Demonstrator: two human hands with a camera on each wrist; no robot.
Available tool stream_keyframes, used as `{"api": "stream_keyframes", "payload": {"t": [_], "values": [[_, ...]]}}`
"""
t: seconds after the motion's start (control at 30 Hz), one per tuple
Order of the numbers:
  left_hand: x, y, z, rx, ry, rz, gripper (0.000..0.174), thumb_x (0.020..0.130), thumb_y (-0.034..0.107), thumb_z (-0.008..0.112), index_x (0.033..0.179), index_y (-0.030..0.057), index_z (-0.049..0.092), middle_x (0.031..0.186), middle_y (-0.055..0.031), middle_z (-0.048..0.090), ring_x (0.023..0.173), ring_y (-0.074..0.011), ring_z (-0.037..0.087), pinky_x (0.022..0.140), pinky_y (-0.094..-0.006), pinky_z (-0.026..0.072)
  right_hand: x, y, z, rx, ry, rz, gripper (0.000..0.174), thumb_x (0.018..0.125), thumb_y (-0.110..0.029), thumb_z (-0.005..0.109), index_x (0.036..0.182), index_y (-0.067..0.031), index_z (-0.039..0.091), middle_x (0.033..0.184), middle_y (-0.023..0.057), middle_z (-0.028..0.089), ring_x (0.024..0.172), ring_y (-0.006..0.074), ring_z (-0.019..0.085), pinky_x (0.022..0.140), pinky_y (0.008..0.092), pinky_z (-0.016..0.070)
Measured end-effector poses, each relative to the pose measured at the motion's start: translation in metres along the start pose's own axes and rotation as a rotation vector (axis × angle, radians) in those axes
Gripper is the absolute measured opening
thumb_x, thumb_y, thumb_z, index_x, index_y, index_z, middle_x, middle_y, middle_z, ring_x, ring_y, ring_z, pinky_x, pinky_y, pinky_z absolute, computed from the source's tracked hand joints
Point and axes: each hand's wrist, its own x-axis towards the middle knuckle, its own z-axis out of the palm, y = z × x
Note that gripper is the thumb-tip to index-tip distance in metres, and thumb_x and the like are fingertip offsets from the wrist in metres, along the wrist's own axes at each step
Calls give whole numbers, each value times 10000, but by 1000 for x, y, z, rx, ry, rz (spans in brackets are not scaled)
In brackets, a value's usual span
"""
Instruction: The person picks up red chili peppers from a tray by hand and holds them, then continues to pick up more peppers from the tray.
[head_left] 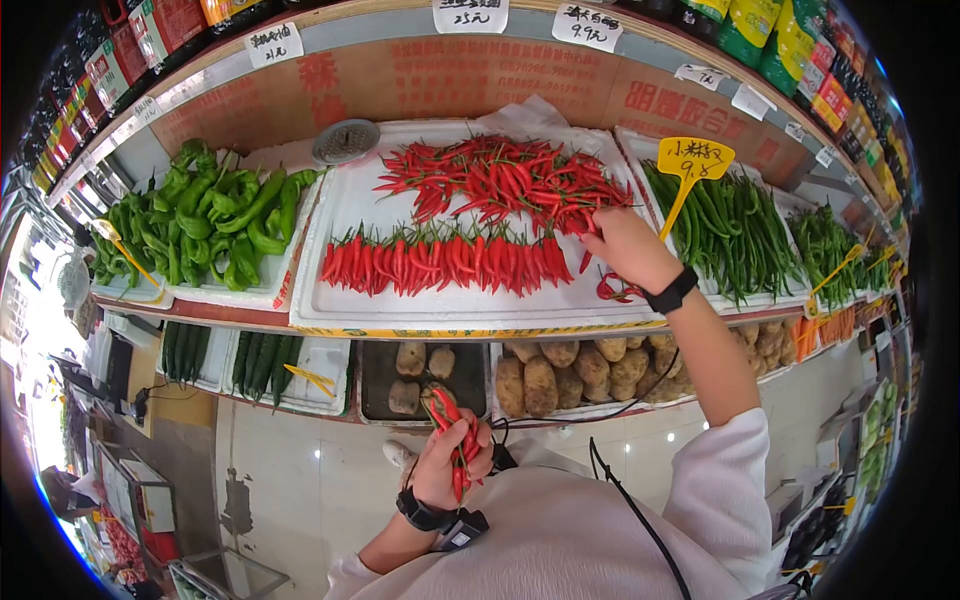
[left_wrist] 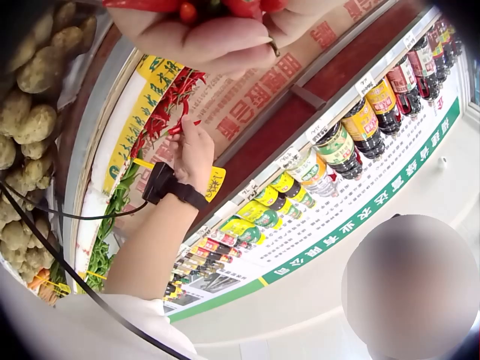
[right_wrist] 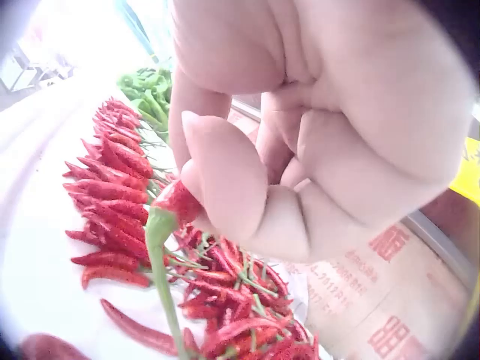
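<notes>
As right hand (right_wrist: 315,127) pinches, red chilli (right_wrist: 178,201) inside grip, stem (right_wrist: 160,259) below

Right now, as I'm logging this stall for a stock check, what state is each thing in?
left hand, gripping a bunch of red chillies, held below the shelf.
right hand, fingers pinching one chilli at the loose pile.
front chillies, lined in a neat row on the white tray.
yellow price tag, standing upright among green chillies.
</notes>
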Motion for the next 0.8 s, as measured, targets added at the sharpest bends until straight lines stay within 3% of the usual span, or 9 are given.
{"api": "stream_keyframes", "payload": {"t": [0.1,0.33,0.5,0.6,0.7,0.8], "values": [[2,-1,1,-2,5,-14,155,973,260,537,1069,142,511,880,-54,534,568,-105,433,465,-223,337,-10,-15,9,43,-57,50,224,815,-170,621,809,53,592,830,251,613,816,422,610,761,492,487],[5,0,-1,-28,-10,-48,133,981,241,522,1059,133,520,888,-63,545,581,-126,442,499,-246,348,-6,-20,46,45,-69,8,224,820,-186,648,803,30,591,834,232,618,814,395,607,741,484,497],[4,2,-2,-8,-15,-17,158,977,262,532,1083,144,534,886,-55,545,562,-108,435,469,-228,347,5,-17,41,97,-94,13,252,839,-213,656,801,24,580,850,218,613,826,400,595,736,482,480],[1,4,-3,-24,-1,0,158,975,261,535,1083,145,535,886,-57,543,565,-109,436,469,-230,348,11,-15,24,111,116,-85,196,851,-169,652,841,15,585,880,189,563,834,381,581,732,457,474],[2,4,-3,-18,4,7,155,974,258,538,1081,146,537,888,-59,543,569,-110,439,469,-228,347,11,-18,23,248,138,-167,134,851,-127,649,886,0,620,894,154,542,838,351,579,723,428,481],[3,5,-2,-30,1,-3,152,972,256,542,1079,147,538,888,-61,543,571,-111,440,467,-227,344,4,-11,39,165,87,-252,95,845,-96,638,912,-31,656,925,118,537,859,309,584,735,398,492]]}}
